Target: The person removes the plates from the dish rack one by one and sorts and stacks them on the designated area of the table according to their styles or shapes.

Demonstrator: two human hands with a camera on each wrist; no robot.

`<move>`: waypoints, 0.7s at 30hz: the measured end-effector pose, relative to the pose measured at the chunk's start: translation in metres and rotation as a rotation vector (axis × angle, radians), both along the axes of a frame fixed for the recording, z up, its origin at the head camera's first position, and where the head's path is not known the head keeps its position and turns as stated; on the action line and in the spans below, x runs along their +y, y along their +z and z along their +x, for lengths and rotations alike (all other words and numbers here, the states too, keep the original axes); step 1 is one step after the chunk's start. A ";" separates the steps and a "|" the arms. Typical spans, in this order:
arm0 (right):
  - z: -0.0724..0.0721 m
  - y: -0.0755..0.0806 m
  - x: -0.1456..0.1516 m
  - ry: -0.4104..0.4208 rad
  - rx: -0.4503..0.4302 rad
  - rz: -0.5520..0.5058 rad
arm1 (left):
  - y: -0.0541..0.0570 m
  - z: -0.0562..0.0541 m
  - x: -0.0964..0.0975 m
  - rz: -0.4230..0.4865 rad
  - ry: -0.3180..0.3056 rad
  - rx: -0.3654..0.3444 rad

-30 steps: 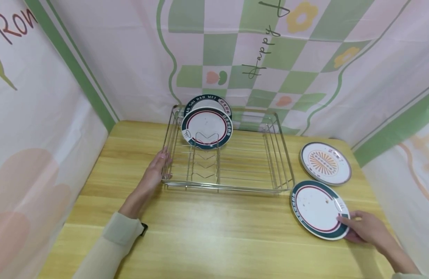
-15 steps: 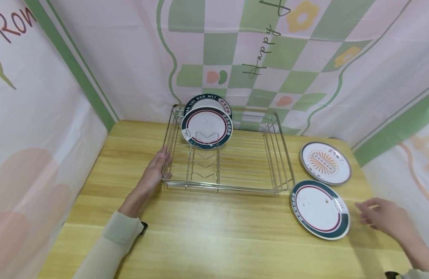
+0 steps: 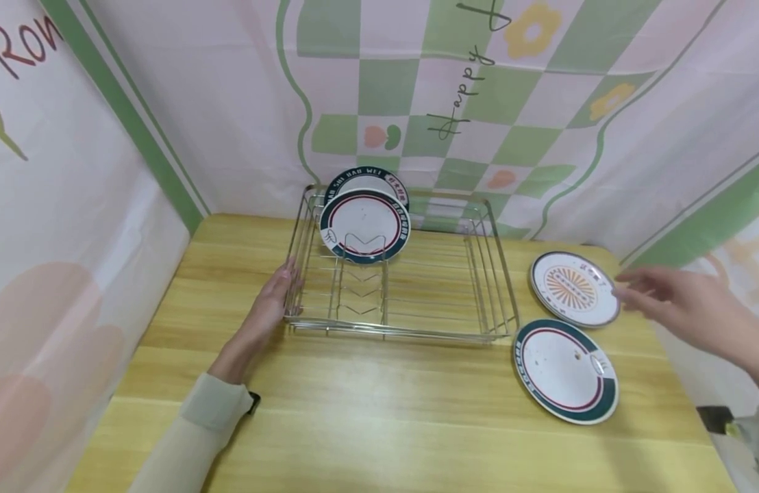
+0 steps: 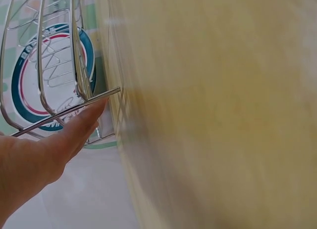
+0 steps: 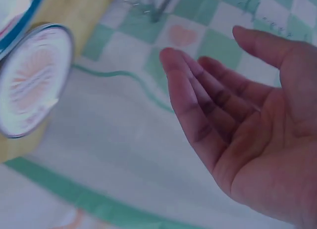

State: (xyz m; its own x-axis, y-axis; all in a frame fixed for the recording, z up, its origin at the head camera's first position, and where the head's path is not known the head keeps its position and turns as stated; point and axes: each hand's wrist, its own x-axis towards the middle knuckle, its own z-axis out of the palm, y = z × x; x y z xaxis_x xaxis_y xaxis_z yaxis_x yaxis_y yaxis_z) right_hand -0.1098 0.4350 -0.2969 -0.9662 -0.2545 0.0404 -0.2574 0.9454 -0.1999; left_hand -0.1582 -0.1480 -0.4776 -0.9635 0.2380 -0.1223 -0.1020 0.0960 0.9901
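My left hand (image 3: 273,296) holds the left side of a wire dish rack (image 3: 410,332); in the left wrist view a finger (image 4: 81,127) lies along a rack wire. Two green-rimmed plates, the front one (image 3: 364,222) and one behind it (image 3: 367,177), stand upright at the rack's back left. My right hand (image 3: 694,308) hovers by the right rim of an orange sunburst plate (image 3: 573,287), fingers loosely bent and holding nothing. That plate appears stacked on another. Nearer me, a green-rimmed plate (image 3: 564,370) lies on the table, bearing small specks.
The wooden table (image 3: 367,424) extends in front of the rack. Behind it hangs a printed cloth (image 3: 392,82) with green checks, and more cloth encloses both sides. The rack's slotted divider (image 3: 361,287) continues forward of the standing plates.
My right hand has let go of the lying green-rimmed plate, drawn back, then moved up beside the sunburst plate. The left hand and rack have stayed in place.
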 end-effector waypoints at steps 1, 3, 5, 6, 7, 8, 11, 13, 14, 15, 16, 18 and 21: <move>-0.005 0.007 -0.008 0.031 0.024 0.033 | 0.000 0.000 0.000 0.003 0.000 0.000; -0.014 0.020 -0.024 0.081 0.064 0.078 | 0.000 0.001 0.000 0.004 -0.001 -0.001; -0.024 0.032 -0.039 0.130 0.079 0.086 | 0.000 0.001 0.000 0.004 0.002 0.000; -0.030 0.037 -0.047 0.151 0.068 0.076 | 0.000 0.000 -0.001 0.006 0.006 -0.001; -0.036 0.041 -0.056 0.168 0.052 0.065 | 0.000 0.000 0.000 0.006 0.010 -0.001; -0.042 0.045 -0.063 0.187 0.045 0.051 | 0.000 0.000 0.000 0.005 0.013 0.000; -0.061 0.056 -0.089 0.227 -0.015 0.040 | 0.001 0.000 0.000 0.007 0.016 0.003; -0.073 0.063 -0.106 0.234 -0.078 0.033 | 0.001 0.000 0.000 0.008 0.012 0.007; -0.080 0.065 -0.114 0.243 -0.104 0.032 | 0.000 0.000 0.000 0.010 0.010 0.009; -0.087 0.067 -0.122 0.254 -0.132 0.033 | 0.000 0.000 0.000 0.013 0.009 0.011; -0.094 0.067 -0.129 0.266 -0.162 0.028 | 0.000 0.000 0.000 0.015 0.010 0.012; -0.108 0.067 -0.142 0.295 -0.202 0.017 | 0.001 0.000 0.001 0.016 0.011 0.013; -0.128 0.064 -0.161 0.334 -0.236 0.011 | 0.001 0.000 0.001 0.014 0.016 0.013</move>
